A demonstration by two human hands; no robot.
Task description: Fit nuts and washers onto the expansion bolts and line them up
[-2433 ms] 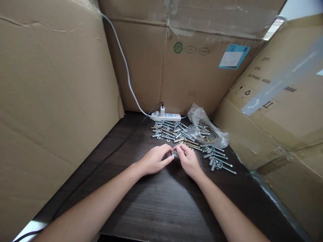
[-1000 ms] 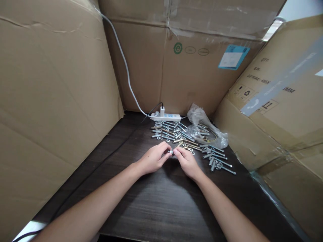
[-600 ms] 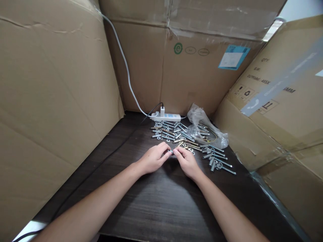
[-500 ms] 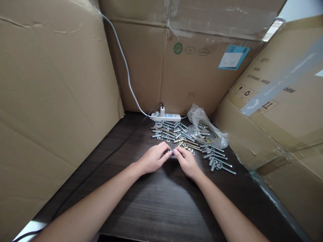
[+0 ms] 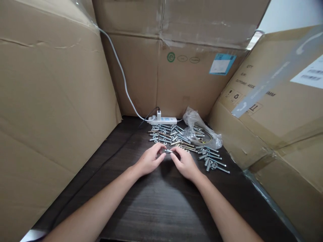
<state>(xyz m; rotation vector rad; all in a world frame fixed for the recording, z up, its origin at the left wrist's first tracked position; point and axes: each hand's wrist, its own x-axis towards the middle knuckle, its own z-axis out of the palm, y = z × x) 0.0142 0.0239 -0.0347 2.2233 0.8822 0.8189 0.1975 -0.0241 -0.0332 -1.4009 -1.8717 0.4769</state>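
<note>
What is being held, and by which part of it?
A small metal piece, seemingly by its right end, in the right hand. The left hand is at its left end; whether it grips is unclear.

Brown cardboard boxes point(image 5: 131, 77) wall in a dark wooden table point(image 5: 156, 208) on three sides.
Clear tape runs over the seams, a blue-edged label point(image 5: 222, 64) sits on the back box, and grey tape point(image 5: 267, 80) crosses the right one; a pale wall point(image 5: 290, 15) shows at upper right, and soft light gleams on the tabletop.
</note>
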